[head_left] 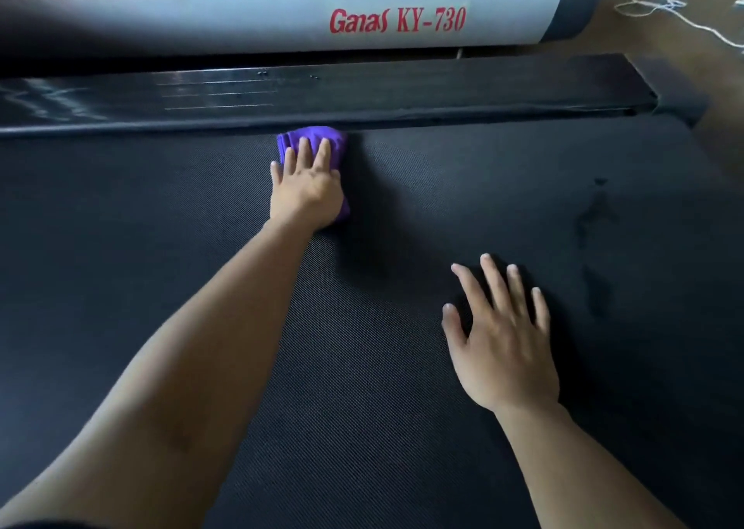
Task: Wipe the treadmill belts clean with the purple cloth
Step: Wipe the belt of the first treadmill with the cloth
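At the far edge of the treadmill belt point(362, 387), seen from the head camera, the purple cloth point(312, 138) lies bunched against the black side rail point(402, 94), touching or all but touching its lower lip. The left hand point(306, 192) rests flat upon the cloth, fingers straight and pressing down, not curled round it. Its thumb is hidden, so whether it tucks under the fold cannot be told. The right hand point(503, 343) is spread palm-down on bare belt, nearer the person and well apart from the cloth, fingers splayed, holding nothing. It appears to serve as a brace.

Darker blotches point(596, 214) show toward the right end of the belt, beyond the right hand; damp or soil, I cannot say which.

Beyond the rail lies a grey housing point(282, 21) lettered "Ganas KY-730" in red, and a white cord point(664, 5) trails over the brown floor at upper right.

Assessment of the cloth: soft, light, limp, folded into a pad of several layers. It should slide readily under a flat palm but will drag and roll up on the belt's fine ribbing if pressure is uneven. Best hold: palm centred on the pad, fingertips over the leading edge, thumb pinning a fold. The blotched patch, in my judgement, remains to be wiped.
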